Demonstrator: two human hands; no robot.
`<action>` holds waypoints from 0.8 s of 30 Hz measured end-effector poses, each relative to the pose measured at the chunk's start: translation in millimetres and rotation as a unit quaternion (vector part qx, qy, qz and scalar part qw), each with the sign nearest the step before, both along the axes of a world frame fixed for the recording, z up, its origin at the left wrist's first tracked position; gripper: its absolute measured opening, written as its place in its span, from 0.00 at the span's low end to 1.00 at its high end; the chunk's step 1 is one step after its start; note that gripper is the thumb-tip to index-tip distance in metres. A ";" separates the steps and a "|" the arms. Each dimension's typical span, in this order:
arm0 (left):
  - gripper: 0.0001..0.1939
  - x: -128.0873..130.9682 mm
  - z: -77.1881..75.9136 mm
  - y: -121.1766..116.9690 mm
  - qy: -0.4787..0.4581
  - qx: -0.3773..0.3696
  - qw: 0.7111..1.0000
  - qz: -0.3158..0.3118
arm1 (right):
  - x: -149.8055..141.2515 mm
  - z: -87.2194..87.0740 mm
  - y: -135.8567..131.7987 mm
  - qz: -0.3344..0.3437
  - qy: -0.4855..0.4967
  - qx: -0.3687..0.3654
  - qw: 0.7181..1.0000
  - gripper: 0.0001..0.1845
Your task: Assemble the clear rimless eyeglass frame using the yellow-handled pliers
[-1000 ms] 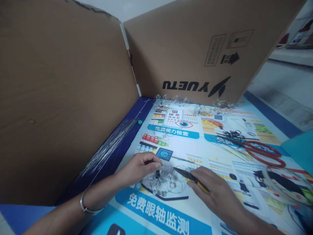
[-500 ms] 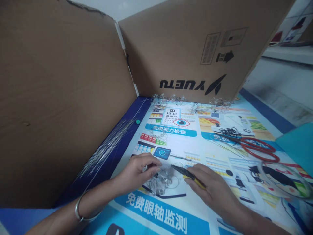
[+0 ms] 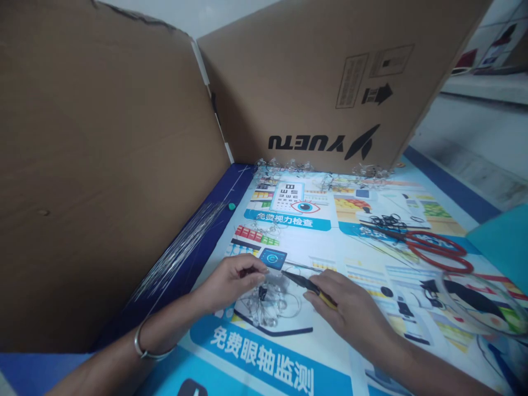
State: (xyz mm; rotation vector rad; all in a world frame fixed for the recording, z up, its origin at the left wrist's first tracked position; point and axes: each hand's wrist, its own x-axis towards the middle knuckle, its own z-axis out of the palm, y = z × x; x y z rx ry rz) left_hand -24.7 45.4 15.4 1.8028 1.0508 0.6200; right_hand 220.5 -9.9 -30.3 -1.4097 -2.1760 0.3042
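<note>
My left hand (image 3: 234, 281) is closed in a pinch on a cluster of clear beads on thin wire (image 3: 268, 309), which hangs below the fingertips with a loose wire loop at its right. A small dark piece shows among the beads. My right hand (image 3: 348, 308) is wrapped round needle-nose pliers (image 3: 300, 280) with yellow and black handles. Their tip points left, close to my left fingertips and just above the beads. Whether the jaws grip the wire is too small to tell.
Cut wires (image 3: 181, 247) lie along the left. Red-handled scissors (image 3: 439, 252) and black wire ties (image 3: 385, 221) are at the right, near a clear round dish (image 3: 443, 291). More beaded pieces (image 3: 363, 171) line the foot of the cardboard wall (image 3: 313, 82).
The pliers and my right hand have shifted a little to the left. My left hand has risen slightly, and the bead cluster shows more fully below it.
</note>
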 end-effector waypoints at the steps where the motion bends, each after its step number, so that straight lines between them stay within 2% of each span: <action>1: 0.08 0.1 -0.5 0.2 -0.003 -0.009 1.000 0.001 | 0.1 0.0 0.0 0.000 0.000 0.001 1.000 0.13; 9: 0.10 2.5 -2.8 0.4 -0.014 -0.060 0.998 -0.004 | -0.9 6.1 0.6 -0.002 0.003 0.004 1.000 0.12; 16: 0.16 -0.8 -10.6 2.7 0.028 -0.032 0.999 0.000 | -0.8 7.5 0.2 0.004 0.010 0.011 1.000 0.13; 24: 0.13 -2.1 -10.1 3.5 0.046 -0.003 0.999 -0.010 | 0.3 5.2 -0.4 0.007 0.008 0.026 1.000 0.13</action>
